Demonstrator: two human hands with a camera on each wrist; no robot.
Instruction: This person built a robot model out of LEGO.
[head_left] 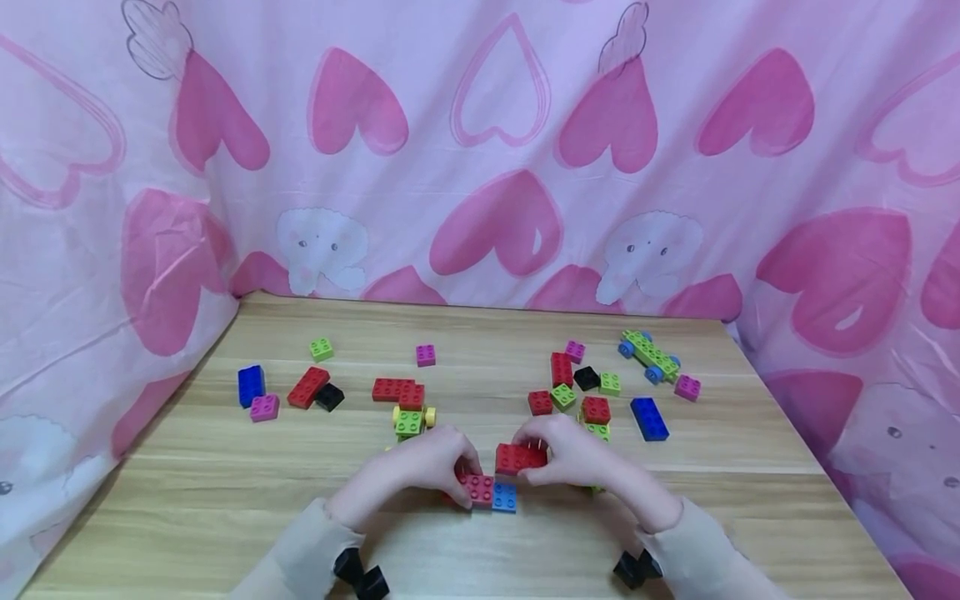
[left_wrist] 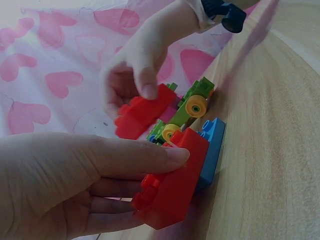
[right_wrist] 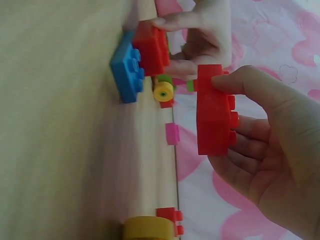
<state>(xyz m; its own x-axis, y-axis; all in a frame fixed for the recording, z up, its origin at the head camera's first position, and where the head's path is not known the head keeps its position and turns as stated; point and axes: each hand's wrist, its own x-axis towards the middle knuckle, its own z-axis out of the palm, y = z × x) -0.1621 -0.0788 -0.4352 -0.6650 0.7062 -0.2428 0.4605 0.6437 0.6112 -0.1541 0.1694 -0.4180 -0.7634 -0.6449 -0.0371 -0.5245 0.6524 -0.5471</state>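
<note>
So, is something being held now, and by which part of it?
The left grip holds a red brick by its left half; the right grip holds another red brick by its right half, in the head view.

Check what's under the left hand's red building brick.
A light-blue building brick; its uncovered end shows studs. The red brick hides the rest of its top, so whether they're joined can't be seen.

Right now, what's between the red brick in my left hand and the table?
A light blue brick, under part of the red brick, as the left wrist view shows.
</note>
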